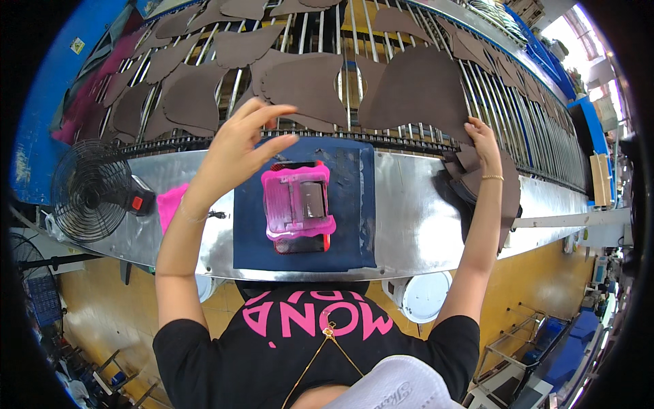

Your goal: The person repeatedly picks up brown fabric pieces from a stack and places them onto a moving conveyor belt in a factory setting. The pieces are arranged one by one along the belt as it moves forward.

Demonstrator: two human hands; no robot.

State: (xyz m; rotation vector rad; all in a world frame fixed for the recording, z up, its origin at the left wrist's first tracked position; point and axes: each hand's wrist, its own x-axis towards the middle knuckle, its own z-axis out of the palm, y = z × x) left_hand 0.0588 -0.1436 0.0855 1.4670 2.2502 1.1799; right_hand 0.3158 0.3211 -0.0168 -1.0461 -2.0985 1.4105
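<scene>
My right hand (482,142) pinches the lower right corner of a large dark brown rounded sheet piece (417,88), which lies over the roller rack. Above the blue mat, my left hand (251,135) is raised with thumb and forefinger apart, holding nothing. Below it sits a small red-and-black box (297,204) smeared with bright pink, a grey rectangular part set in its top. The box rests on the dark blue mat (351,225). By my right forearm, a stack of similar brown pieces (470,178) lies on the metal table, partly hidden by the arm.
Several brown cut pieces (300,85) lie across the metal roller rack (501,112) beyond the table. A black fan (92,191) stands at the table's left, beside a pink cloth (170,206). A white bar (572,219) juts in from the right. A white bucket (426,298) stands below the table edge.
</scene>
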